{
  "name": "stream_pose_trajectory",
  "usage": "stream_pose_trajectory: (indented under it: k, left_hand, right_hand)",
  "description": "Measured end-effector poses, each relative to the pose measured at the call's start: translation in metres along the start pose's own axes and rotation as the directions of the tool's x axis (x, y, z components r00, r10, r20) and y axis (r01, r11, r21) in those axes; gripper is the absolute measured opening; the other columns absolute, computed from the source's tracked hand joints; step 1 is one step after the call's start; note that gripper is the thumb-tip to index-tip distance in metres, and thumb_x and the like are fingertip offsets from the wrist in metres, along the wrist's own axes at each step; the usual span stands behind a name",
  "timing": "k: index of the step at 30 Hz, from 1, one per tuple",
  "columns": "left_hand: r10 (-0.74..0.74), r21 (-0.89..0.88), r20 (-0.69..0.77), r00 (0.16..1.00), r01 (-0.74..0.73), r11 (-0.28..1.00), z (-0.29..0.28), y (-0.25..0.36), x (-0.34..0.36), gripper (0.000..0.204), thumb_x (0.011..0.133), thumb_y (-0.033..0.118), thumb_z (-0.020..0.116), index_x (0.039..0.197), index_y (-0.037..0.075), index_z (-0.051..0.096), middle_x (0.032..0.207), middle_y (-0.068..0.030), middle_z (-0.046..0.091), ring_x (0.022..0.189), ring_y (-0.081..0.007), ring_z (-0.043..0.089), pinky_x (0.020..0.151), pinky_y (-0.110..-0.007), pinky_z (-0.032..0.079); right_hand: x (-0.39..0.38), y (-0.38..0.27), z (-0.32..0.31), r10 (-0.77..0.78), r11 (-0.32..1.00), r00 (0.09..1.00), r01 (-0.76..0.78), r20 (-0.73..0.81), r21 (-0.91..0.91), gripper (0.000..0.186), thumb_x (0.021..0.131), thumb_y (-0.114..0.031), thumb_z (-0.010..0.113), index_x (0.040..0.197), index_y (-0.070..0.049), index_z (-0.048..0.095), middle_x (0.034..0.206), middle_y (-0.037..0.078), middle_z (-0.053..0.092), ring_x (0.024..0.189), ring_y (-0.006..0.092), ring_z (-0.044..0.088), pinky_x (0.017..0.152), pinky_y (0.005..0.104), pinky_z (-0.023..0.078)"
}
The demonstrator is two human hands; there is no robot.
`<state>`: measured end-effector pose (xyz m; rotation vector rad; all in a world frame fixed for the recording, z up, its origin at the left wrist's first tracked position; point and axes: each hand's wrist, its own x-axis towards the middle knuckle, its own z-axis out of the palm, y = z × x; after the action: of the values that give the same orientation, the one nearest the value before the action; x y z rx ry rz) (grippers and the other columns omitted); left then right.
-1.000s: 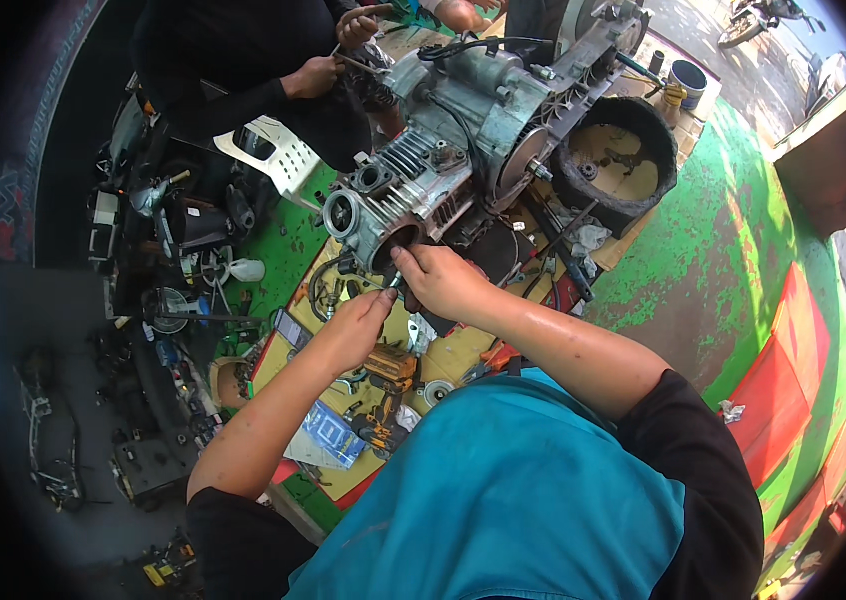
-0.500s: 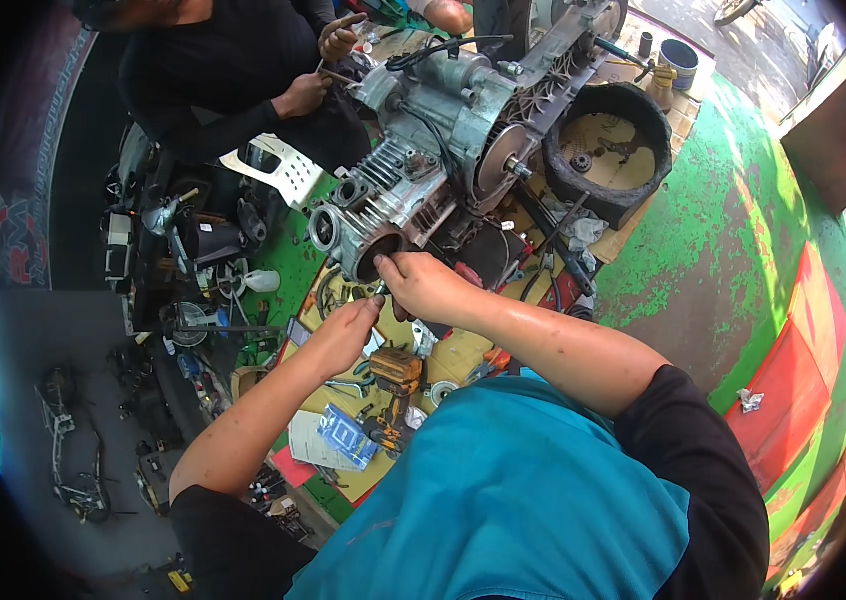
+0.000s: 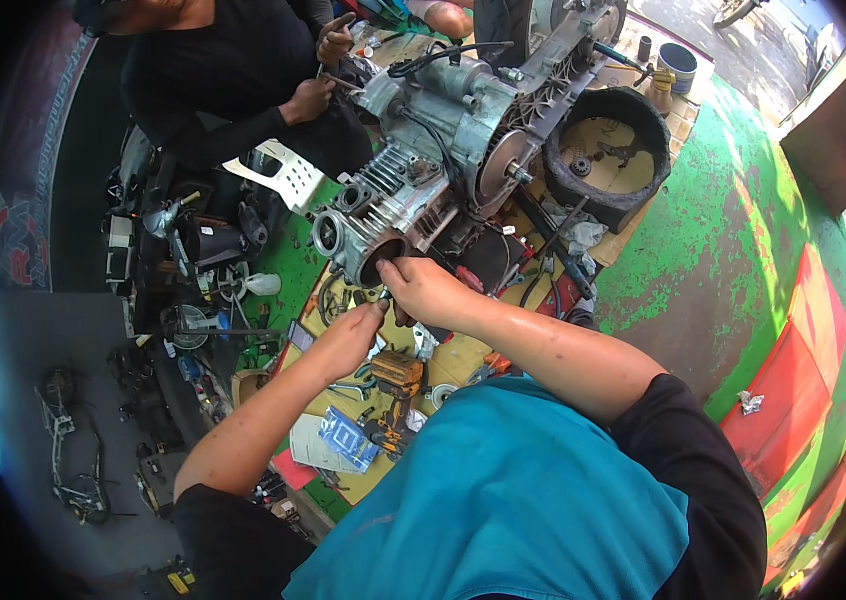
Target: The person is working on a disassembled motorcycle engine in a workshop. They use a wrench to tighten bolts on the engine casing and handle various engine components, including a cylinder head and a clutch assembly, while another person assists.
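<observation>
A grey metal scooter engine point(image 3: 423, 150) with cooling fins stands in front of me, its round open end point(image 3: 375, 258) toward me. At that opening's lower rim is my right hand point(image 3: 423, 288), fingers bent and pressed together, fingertips partly inside. Whatever they grip is hidden. Just below and left of it, my left hand point(image 3: 351, 338) is closed around a short shiny metal piece point(image 3: 384, 296), whose tip points up toward the opening. The two hands nearly touch. Its exact kind I cannot tell.
Below my hands, a yellow work surface point(image 3: 458, 352) holds a yellow-black cordless drill point(image 3: 398, 375), a blue packet point(image 3: 347, 440) and pliers point(image 3: 546, 275). A black tub point(image 3: 608, 150) with metal parts stands right of the engine. Across from me, another person's hand point(image 3: 308, 100) holds a thin tool.
My hands stay at the engine opening, shifted only slightly to the right. The other person's hands have moved a little beside the engine.
</observation>
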<state>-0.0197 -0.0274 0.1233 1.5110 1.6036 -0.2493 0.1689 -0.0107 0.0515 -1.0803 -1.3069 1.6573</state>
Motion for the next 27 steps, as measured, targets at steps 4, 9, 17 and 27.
stream_pose_trajectory:
  k: [4,9,17,27]
  left_hand:
    - [0.051,-0.033,-0.068,0.996,-0.053,0.998,0.010,-0.010,0.003,0.056,0.110,0.049,0.038,0.093,-0.002,0.053,0.074,-0.0116,0.056,0.071,-0.0259,0.055,0.069,-0.041,0.045]
    - [0.150,-0.141,-0.213,0.965,-0.182,0.973,0.026,-0.018,0.000,0.039,0.106,0.038,0.054,0.111,-0.001,0.054,0.086,-0.0164,0.063,0.082,-0.0287,0.062,0.077,-0.041,0.049]
    - [0.197,-0.426,-0.647,0.736,-0.564,0.707,0.094,-0.079,-0.008,0.035,0.104,0.022,0.060,0.132,0.001,0.054,0.122,-0.0097,0.063,0.111,-0.0167,0.060,0.098,-0.032,0.047]
    - [-0.050,-0.569,-0.581,0.813,-0.361,0.739,0.281,-0.150,0.019,0.022,0.094,0.015,0.072,0.110,0.003,0.064,0.097,-0.0100,0.070,0.083,-0.0207,0.070,0.074,-0.035,0.056]
  right_hand:
    - [-0.002,-0.004,-0.004,-0.055,0.995,0.998,0.053,-0.031,-0.087,0.053,0.107,-0.036,0.048,0.084,0.008,0.067,0.064,0.022,0.066,0.063,0.0366,0.070,0.066,0.0467,0.055]
    - [-0.004,-0.004,-0.003,-0.013,0.993,0.998,0.006,-0.060,-0.122,0.047,0.105,-0.034,0.053,0.086,0.007,0.068,0.067,0.024,0.066,0.064,0.0365,0.070,0.065,0.0463,0.055]
    - [0.004,0.012,0.006,0.040,0.987,0.995,-0.053,-0.088,-0.153,0.045,0.109,-0.034,0.052,0.092,0.005,0.066,0.065,0.012,0.067,0.058,0.0196,0.065,0.059,0.0373,0.051]
    - [0.004,-0.007,0.003,0.199,0.959,0.978,-0.207,-0.064,-0.193,0.047,0.111,-0.040,0.045,0.102,0.003,0.061,0.066,0.009,0.066,0.056,0.0171,0.067,0.051,0.0288,0.052]
